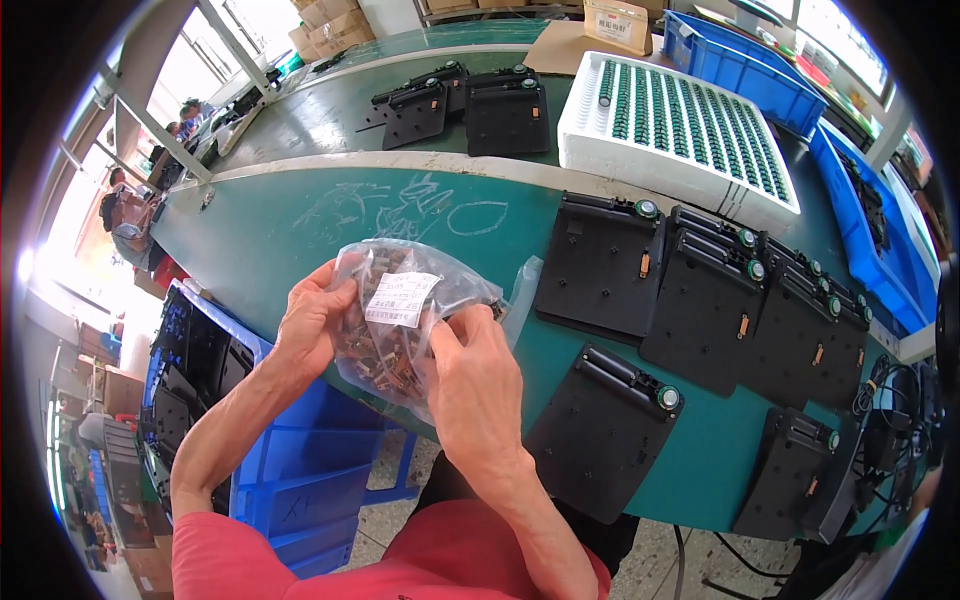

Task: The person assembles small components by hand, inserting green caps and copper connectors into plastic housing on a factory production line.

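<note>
A clear plastic bag (375, 350) full of small copper-coloured parts hangs over the near edge of the green table, with a white printed label (404, 299) on its front. My left hand (312, 318) pinches the bag's left edge between thumb and fingers. On the right side of the bag, my right hand (480, 390) is closed, thumb and curled fingers against the plastic. Its fingertips are partly hidden in the folds, so whether they hold a part cannot be told. Right of the hands lies a black plate (600, 440) with a black cylinder and a round green-rimmed piece along its top.
More black plates (600, 265) lie along the right; others (505, 115) sit on the far table. A white foam tray (680, 175) holds rows of green-rimmed pieces. Blue crates stand at the right (875, 240) and lower left (300, 470). Black cables (885, 400) lie far right.
</note>
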`<state>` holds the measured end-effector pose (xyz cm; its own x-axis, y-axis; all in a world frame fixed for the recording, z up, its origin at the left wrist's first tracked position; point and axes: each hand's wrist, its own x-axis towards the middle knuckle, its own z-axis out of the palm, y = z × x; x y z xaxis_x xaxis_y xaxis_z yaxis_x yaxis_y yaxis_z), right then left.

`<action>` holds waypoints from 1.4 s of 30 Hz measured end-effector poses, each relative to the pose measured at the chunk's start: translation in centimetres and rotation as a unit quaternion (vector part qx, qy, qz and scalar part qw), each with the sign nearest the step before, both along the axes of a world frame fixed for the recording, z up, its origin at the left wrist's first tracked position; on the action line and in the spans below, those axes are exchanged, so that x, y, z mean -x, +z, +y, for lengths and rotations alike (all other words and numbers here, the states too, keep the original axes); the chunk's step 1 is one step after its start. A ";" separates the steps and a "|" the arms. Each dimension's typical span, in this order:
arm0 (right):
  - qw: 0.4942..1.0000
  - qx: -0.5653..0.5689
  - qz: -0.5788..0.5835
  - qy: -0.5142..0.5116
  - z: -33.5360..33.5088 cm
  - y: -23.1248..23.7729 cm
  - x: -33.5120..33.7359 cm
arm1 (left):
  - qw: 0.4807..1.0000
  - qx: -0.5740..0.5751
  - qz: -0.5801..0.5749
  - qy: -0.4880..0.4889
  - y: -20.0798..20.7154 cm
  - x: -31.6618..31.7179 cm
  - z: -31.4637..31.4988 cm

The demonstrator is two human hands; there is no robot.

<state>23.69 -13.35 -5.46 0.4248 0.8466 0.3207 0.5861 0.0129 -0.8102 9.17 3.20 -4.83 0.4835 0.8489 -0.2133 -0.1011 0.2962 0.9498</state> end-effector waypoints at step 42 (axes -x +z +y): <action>0.992 -0.037 -0.010 -0.117 -2.2 0.9 -2.8 | 0.999 0.008 0.031 0.038 -0.3 0.4 0.6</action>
<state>26.50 -15.53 -4.56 0.5991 0.6996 0.3894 0.5961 -0.0651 -0.8003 8.75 3.76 -5.16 0.4037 0.8789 -0.2541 -0.0641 0.3043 0.9504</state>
